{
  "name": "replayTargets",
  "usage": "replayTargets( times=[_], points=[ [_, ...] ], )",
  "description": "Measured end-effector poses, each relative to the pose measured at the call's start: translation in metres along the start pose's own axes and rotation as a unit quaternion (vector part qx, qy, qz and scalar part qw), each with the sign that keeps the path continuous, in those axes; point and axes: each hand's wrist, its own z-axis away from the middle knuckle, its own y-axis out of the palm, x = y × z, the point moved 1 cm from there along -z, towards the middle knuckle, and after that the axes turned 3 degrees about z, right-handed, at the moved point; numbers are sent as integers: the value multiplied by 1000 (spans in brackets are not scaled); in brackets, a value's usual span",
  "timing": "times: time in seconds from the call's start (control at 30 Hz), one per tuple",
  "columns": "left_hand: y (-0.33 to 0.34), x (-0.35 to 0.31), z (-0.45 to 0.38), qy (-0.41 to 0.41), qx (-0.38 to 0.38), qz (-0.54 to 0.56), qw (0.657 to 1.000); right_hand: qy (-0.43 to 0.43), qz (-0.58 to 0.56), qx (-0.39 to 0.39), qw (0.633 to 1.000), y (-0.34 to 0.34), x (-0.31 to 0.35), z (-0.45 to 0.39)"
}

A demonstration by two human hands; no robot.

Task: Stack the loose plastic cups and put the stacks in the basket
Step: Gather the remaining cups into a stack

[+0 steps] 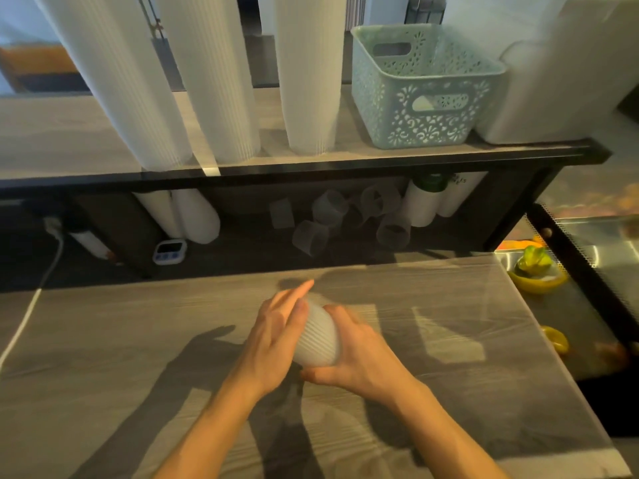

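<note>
Partway through, by the look of it. One short stack of plastic cups (316, 335) over mid-counter, cradled by right hand (359, 354), steadied by flat-fingered left hand (276, 335). Loose cups (345, 216) left beneath shelf edge. Basket (425, 88) on shelf's right end, apparently unfilled.

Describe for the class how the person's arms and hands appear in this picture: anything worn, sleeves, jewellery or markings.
Both forearms are bare right down to the bottom edge of the picture, with no sleeves in view. The left hand and the right hand wear no gloves, and no watch, bracelet or ring shows. No markings can be made out; the fingers are slightly blurred.
</note>
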Motion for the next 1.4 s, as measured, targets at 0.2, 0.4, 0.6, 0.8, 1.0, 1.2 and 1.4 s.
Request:
replayTargets(
  times=[0.2,0.4,0.6,0.8,1.0,1.2,1.4],
  points=[
    [9,16,-61,-101,-65,37,992,67,-23,-52,996,-11,-19,2],
    [3,18,-143,-8,41,-444,895,113,-44,-76,990,-28,-49,11],
    [10,33,-186,-137,129,-488,852,150,-99,-87,980,-27,-72,17],
    [25,43,-189,-110,118,-540,826,177,-107,-86,974,-21,-81,11],
    [31,49,-205,10,137,-615,777,192,-93,-80,974,-20,-80,-1],
    [26,60,-196,-24,200,-645,737,186,-97,-69,975,-17,-76,-2],
    [15,58,-181,-52,242,-664,705,181,-108,-58,976,-11,-75,4]
  ],
)
